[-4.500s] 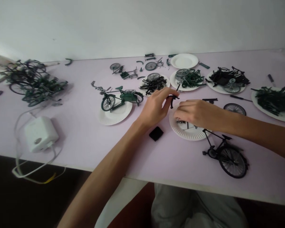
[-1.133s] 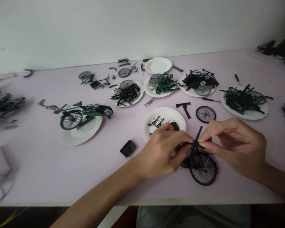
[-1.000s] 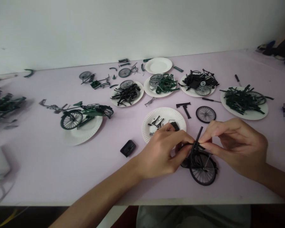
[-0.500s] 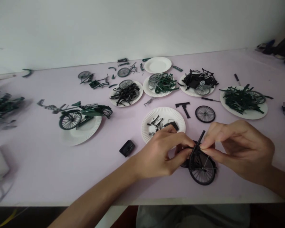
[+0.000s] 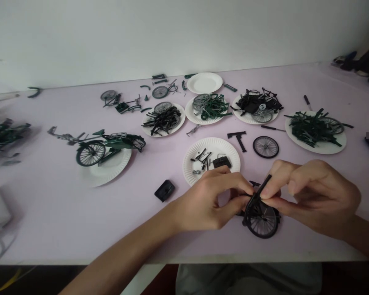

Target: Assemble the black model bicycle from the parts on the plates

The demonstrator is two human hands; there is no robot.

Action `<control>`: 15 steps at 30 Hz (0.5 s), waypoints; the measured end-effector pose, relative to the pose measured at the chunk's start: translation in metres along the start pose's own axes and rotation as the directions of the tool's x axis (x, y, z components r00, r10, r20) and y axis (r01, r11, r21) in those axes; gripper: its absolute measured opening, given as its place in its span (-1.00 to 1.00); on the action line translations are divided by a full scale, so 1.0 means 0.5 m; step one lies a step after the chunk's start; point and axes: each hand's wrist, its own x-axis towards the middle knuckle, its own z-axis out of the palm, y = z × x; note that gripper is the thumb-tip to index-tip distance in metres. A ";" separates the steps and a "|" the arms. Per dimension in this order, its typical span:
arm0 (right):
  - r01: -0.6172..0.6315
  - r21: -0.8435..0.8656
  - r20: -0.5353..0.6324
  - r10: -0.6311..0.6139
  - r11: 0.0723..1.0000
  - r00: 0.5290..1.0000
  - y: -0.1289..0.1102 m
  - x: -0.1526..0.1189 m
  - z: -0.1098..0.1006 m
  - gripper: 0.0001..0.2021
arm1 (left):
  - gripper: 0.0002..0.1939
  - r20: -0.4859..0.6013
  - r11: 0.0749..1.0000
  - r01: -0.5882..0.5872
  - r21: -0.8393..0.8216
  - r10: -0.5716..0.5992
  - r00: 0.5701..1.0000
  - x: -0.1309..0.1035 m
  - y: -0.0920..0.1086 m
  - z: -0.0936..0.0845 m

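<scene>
Pale lilac surface (image 5: 64, 213) runs along a white wall, and I use the near white paper plate (image 5: 189, 162) with small black parts as my landmark. Just in front of this plate, toward me and a little to the right, stands the black model bicycle (image 5: 260, 215), only partly built, with one spoked wheel resting on the surface. My left hand (image 5: 210, 200) pinches the frame from the left side, fingers closed on it. My right hand (image 5: 313, 196) is closed on a thin black rod (image 5: 264, 186), which leans up and to the right from the top of the wheel; thumb and forefinger press it together.

Left of the plate, lying apart, is a small black block (image 5: 165, 190). Farther left, a green model bicycle (image 5: 106, 145) stands half on another plate. Right of the landmark plate, and a little behind it, I see a loose wheel (image 5: 265, 147) and a black T-shaped piece (image 5: 239, 138). Behind the plate, near the wall, several more plates carry heaps of black and green parts.
</scene>
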 end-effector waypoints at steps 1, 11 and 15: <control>0.013 0.004 0.008 -0.013 1.000 1.000 0.001 0.000 -0.001 -0.64 | -0.93 0.007 1.000 0.014 -0.013 -0.014 1.000 0.000 0.001 0.000; 0.043 0.002 0.010 -0.043 0.999 0.999 0.024 -0.013 0.000 -0.57 | -0.91 0.031 0.994 0.112 -0.014 -0.111 0.993 -0.003 -0.002 -0.006; 0.009 -0.028 -0.015 -0.010 1.000 1.000 0.029 -0.021 0.002 -0.56 | -0.91 0.022 0.994 0.111 0.022 -0.112 0.993 -0.003 -0.008 -0.007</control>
